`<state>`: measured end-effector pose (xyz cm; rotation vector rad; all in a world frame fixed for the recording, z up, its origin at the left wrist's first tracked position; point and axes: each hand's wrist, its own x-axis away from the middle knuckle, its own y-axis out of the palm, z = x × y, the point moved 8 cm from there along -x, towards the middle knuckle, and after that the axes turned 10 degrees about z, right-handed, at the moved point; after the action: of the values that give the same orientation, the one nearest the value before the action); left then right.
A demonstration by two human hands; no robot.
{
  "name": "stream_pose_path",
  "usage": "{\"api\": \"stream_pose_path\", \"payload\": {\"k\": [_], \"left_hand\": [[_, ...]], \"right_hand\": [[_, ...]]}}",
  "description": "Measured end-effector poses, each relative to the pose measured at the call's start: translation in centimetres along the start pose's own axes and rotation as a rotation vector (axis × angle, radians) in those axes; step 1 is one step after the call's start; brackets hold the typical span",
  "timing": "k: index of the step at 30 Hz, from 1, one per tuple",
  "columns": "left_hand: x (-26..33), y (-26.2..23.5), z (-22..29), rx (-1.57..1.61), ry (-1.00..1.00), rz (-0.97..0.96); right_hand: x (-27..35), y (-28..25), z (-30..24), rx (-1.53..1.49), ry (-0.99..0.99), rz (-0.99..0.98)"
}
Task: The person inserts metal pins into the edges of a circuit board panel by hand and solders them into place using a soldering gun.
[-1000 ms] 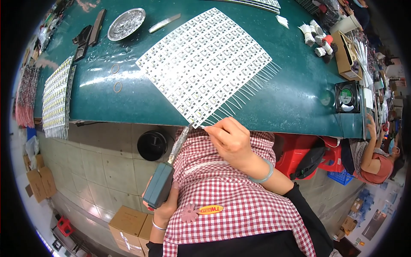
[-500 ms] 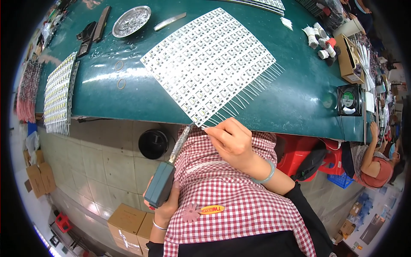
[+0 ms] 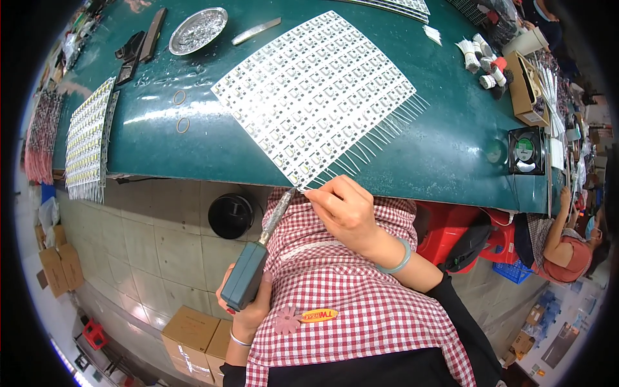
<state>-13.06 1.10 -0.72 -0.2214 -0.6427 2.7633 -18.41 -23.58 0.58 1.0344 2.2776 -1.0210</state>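
My left hand (image 3: 257,309) grips the dark grey-green handle of a soldering iron (image 3: 245,276). The iron's tip points up at the near corner of a white panel of small circuit boards (image 3: 316,90). At that same corner, my right hand (image 3: 348,209) pinches a thin white wire (image 3: 305,189) between thumb and forefinger; the fingertips partly hide it. The iron's tip and the wire's end meet at the panel edge, though contact is too small to tell. A row of white wires (image 3: 367,143) sticks out along the panel's right-hand edge.
On the green table (image 3: 174,151) are a metal dish (image 3: 198,32) of silvery bits, a flat metal blade (image 3: 256,31) and two rubber bands. More wired panels (image 3: 90,138) overhang at left. A small fan (image 3: 526,151) and wire bundles stand right. A person sits beyond the red stools.
The soldering iron has moved slightly up and right, its tip closer to the panel corner. My right hand has shifted a little left with the wire.
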Motion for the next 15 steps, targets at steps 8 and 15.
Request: {"api": "stream_pose_path", "payload": {"k": [8, 15], "left_hand": [[-0.6, 0.5, 0.9, -0.009, 0.081, -0.003], [-0.8, 0.7, 1.6, -0.069, 0.103, -0.05]], "right_hand": [[0.1, 0.1, -0.1, 0.024, -0.005, 0.009], [0.3, 0.1, 0.0, 0.056, 0.007, 0.001]]}}
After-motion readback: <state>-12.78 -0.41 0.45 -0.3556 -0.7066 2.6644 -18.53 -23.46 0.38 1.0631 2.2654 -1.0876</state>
